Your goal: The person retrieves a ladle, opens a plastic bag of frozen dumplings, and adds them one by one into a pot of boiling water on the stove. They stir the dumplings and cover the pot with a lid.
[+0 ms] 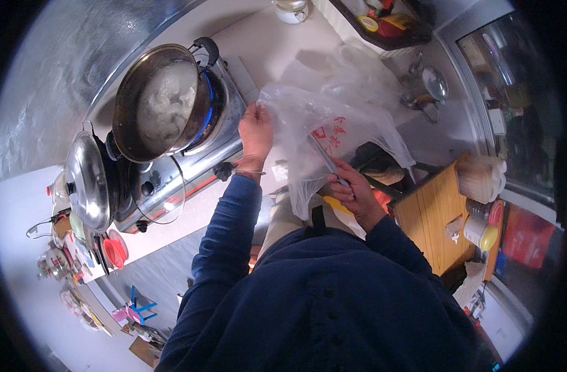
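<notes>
My left hand (256, 132) pinches the edge of a thin clear plastic bag (306, 123) printed with red writing. In my right hand (357, 193) is the grey handle of a long metal utensil (327, 160). Its far end lies against the bag, and I cannot tell what kind of utensil it is. The bag hangs spread between both hands, above the counter edge and my lap. Left of my left hand, a wide metal pot (123, 109) sits over a blue gas flame (208, 114). Pale pieces like dumplings (171, 109) lie in its cloudy liquid.
On the gas stove (223, 153), a domed metal lid (90, 181) covers another pan, beside a glass lid (169, 204). A red plastic basket (115, 254) is at the lower left. More clear plastic (357, 74) lies farther back. To the right stands a wooden cabinet (432, 218).
</notes>
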